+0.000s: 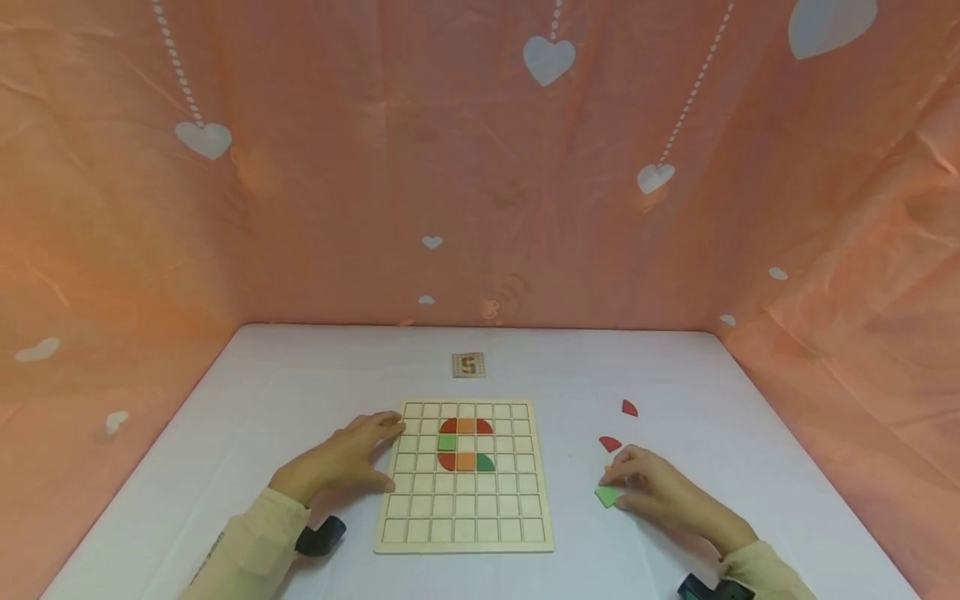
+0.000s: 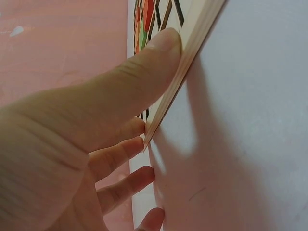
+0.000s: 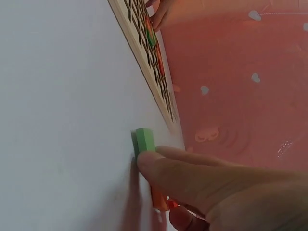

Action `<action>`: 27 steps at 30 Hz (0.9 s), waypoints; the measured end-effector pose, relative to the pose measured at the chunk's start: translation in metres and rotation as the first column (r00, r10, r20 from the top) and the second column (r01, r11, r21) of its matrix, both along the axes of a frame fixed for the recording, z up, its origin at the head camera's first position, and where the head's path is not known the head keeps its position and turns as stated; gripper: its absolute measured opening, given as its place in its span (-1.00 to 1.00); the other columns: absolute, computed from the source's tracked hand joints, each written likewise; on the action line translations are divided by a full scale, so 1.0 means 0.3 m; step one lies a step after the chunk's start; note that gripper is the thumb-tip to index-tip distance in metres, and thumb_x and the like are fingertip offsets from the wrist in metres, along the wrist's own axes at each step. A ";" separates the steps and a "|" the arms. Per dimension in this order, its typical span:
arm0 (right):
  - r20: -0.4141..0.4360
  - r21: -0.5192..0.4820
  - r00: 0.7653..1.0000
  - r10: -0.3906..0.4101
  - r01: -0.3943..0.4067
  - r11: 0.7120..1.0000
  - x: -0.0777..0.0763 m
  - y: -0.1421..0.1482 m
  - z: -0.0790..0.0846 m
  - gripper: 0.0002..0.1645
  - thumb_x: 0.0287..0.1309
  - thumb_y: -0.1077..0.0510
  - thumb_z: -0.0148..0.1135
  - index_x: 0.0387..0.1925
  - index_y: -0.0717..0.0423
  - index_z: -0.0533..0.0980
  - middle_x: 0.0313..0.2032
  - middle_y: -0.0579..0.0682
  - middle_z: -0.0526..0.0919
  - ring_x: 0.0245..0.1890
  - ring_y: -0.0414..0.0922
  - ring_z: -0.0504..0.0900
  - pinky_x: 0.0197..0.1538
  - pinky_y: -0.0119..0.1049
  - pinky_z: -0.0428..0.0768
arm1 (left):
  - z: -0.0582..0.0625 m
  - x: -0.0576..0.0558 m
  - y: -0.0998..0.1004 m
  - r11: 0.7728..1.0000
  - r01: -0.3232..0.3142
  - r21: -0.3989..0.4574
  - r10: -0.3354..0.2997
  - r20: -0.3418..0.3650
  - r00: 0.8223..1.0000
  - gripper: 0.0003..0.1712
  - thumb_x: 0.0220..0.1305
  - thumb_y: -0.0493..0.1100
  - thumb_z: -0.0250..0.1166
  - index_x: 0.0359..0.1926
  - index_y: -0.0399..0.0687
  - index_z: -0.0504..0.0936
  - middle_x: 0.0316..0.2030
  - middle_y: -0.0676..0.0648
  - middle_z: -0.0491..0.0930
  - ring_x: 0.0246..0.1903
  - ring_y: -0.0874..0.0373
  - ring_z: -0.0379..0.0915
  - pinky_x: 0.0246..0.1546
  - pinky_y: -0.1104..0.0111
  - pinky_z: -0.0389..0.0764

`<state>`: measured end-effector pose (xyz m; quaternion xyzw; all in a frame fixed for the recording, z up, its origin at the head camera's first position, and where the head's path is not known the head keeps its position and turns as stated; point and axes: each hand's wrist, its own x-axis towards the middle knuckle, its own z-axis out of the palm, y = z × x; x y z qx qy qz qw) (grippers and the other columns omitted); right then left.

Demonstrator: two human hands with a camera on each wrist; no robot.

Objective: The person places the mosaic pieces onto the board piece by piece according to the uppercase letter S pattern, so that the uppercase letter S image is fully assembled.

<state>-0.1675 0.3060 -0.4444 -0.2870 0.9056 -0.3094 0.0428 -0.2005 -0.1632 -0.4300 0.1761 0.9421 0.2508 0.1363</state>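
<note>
A wooden grid board point(image 1: 465, 506) lies flat on the white table. Set into its upper cells are red quarter-round tiles point(image 1: 447, 461), orange square tiles point(image 1: 466, 461), a light green square tile point(image 1: 447, 442) and a dark green quarter-round tile point(image 1: 485, 462). My left hand point(image 1: 341, 457) rests against the board's left edge, fingers spread, with the thumb point(image 2: 166, 43) on the rim in the left wrist view. Right of the board, my right hand point(image 1: 660, 490) pinches a loose light green square tile point(image 1: 607, 496) between thumb and fingers. An orange tile point(image 3: 158, 198) shows just under that hand.
Two loose red quarter-round tiles point(image 1: 611, 443) lie beyond the right hand. A small card with a figure 5 point(image 1: 468, 365) lies behind the board. Orange cloth with pale hearts point(image 1: 480, 208) surrounds the table on the back and sides.
</note>
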 end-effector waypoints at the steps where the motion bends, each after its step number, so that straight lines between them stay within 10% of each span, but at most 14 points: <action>1: 0.005 0.000 1.000 -0.001 0.001 1.000 -0.001 -0.003 0.002 -0.75 0.12 0.20 0.44 -0.14 -0.08 0.72 -0.17 -0.22 0.58 -0.13 -0.39 0.47 -0.03 -0.49 0.56 | -0.002 0.000 0.000 1.000 -0.002 0.003 0.002 -0.001 1.000 0.02 -0.05 -0.09 0.61 0.44 -0.21 0.38 0.52 -0.26 0.20 0.51 -0.32 0.05 0.46 -0.32 0.13; 27: -0.025 -0.105 0.999 -0.037 0.034 0.994 -0.076 -0.220 0.012 -0.75 0.08 0.24 0.46 -0.15 0.15 0.70 -0.24 -0.03 0.74 -0.39 -0.41 0.44 -0.33 -0.49 0.52 | -0.002 -0.003 -0.001 1.000 0.000 0.000 0.000 0.005 1.000 0.02 -0.05 -0.09 0.61 0.44 -0.19 0.37 0.53 -0.25 0.19 0.52 -0.30 0.04 0.46 -0.32 0.12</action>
